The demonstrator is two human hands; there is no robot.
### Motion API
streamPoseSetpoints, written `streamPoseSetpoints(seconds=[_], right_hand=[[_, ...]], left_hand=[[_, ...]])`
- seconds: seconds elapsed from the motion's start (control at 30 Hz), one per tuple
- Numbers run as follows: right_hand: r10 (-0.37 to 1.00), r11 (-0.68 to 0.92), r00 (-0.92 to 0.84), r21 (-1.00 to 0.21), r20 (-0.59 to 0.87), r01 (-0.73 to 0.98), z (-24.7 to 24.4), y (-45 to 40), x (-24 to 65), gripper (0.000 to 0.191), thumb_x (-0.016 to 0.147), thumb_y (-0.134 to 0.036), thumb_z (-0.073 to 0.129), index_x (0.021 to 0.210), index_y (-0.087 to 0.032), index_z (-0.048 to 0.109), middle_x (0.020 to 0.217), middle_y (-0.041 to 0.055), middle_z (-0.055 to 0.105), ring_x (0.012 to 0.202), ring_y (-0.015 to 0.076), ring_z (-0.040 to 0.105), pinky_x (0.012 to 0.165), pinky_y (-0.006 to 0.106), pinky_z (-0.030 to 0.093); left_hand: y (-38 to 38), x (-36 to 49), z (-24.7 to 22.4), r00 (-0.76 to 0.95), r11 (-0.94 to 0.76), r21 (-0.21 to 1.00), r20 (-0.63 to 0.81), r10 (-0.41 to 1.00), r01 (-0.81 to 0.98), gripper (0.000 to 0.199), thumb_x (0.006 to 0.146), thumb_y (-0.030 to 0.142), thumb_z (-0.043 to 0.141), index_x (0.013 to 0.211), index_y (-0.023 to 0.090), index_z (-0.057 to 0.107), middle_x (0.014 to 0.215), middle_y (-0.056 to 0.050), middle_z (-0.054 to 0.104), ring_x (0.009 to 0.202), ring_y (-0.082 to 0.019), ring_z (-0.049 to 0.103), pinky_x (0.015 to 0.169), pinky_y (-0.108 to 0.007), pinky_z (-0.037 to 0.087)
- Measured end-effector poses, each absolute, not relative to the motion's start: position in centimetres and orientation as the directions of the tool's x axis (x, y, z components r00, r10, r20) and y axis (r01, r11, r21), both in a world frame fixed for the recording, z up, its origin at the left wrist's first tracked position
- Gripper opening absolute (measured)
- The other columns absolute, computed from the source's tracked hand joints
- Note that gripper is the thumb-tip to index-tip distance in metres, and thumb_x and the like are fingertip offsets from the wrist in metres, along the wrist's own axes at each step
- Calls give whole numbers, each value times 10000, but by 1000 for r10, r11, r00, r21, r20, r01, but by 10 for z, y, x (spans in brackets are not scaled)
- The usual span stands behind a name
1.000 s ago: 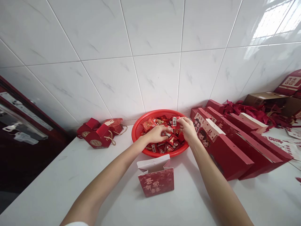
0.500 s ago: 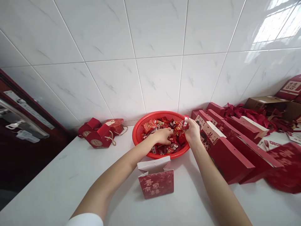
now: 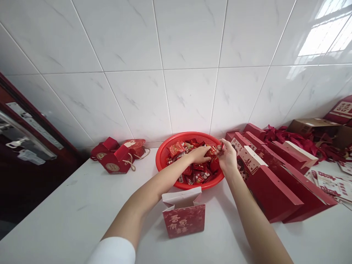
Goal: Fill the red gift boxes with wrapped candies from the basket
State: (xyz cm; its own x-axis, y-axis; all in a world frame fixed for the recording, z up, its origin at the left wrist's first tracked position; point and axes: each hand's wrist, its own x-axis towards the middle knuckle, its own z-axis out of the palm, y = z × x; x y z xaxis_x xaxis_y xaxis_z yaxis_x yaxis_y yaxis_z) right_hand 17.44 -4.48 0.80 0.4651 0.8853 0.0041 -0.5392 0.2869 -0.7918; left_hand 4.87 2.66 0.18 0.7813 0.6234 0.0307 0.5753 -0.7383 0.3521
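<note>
A red plastic basket (image 3: pixel 165 161) full of red-wrapped candies (image 3: pixel 199 176) stands against the wall. My left hand (image 3: pixel 200 155) reaches over the candies inside it, fingers stretched toward the right with nothing visible in them. At the basket's right rim, my right hand (image 3: pixel 228 158) pinches a small red-wrapped candy (image 3: pixel 222 146), mostly covered by the fingers. In front of the basket a red paper gift box (image 3: pixel 184 221) with gold characters stands upright, its white-lined top open.
Small red boxes with rope handles (image 3: pixel 115 159) sit left of the basket. A row of larger red gift boxes (image 3: pixel 275 190) stands at the right. Behind them lie dark red ribbons (image 3: pixel 283 135) and a cardboard box (image 3: pixel 313 126); printed cards (image 3: pixel 334 185) are at far right.
My left hand has moved right across the candies, closer to my right hand. A large red item at the right edge is gone, and printed cards show there.
</note>
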Motion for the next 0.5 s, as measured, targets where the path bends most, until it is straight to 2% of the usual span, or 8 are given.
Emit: streamPoseSetpoints(seconds=[0.07,0.17,0.23,0.3,0.37,0.43,0.5], right_hand=[[892,278,452,-806,15,-522,8,-46,175,285,597,-403,783,724,-233,594,556,-73,468,480,95,437,453,256,414],[885,295,464,-811,34,-504,9,-46,175,299,567,-365,799,679,-238,553,542,-78,452,478,89,414,438,243,394],[881,299,472,-805,27,-513,8,-45,174,303,557,-340,808,665,-234,546,535,-81,462,475,83,413,435,232,389],[885,281,466,-806,7,-521,7,-44,173,269,579,-354,798,698,-227,593,562,-67,523,485,92,464,447,238,418],[885,267,466,-817,-2,-511,5,-43,172,259,610,-387,780,756,-219,647,621,-36,607,534,127,562,486,267,477],[872,287,489,-820,10,-496,3,-41,172,278,624,-408,784,797,-223,671,684,-8,674,630,180,653,549,305,536],[862,317,506,-812,30,-491,2,-40,172,306,621,-422,809,825,-234,681,745,11,720,735,222,703,616,336,576]], left_hand=[[29,52,-2,778,-730,371,32,627,573,204,874,244,657,1066,187,622,1076,-108,727,979,-292,694,832,-358,521],[30,53,-6,751,-701,405,51,659,587,248,824,264,724,1038,190,623,1015,-88,734,912,-284,696,776,-340,514],[32,52,-5,725,-672,431,56,686,602,238,769,273,775,948,181,648,907,-64,732,837,-275,691,731,-327,500],[33,49,0,702,-643,459,58,710,613,178,745,272,790,823,174,664,771,-30,706,755,-252,677,698,-314,481],[35,44,7,674,-619,483,77,734,619,178,784,319,759,751,169,669,692,-10,678,712,-232,662,682,-306,467],[36,36,14,631,-586,567,144,762,578,250,812,402,733,759,161,691,711,-12,694,736,-228,662,684,-303,468],[35,28,20,586,-546,703,224,779,456,314,788,462,751,801,150,724,786,-30,735,804,-240,676,718,-310,487]])
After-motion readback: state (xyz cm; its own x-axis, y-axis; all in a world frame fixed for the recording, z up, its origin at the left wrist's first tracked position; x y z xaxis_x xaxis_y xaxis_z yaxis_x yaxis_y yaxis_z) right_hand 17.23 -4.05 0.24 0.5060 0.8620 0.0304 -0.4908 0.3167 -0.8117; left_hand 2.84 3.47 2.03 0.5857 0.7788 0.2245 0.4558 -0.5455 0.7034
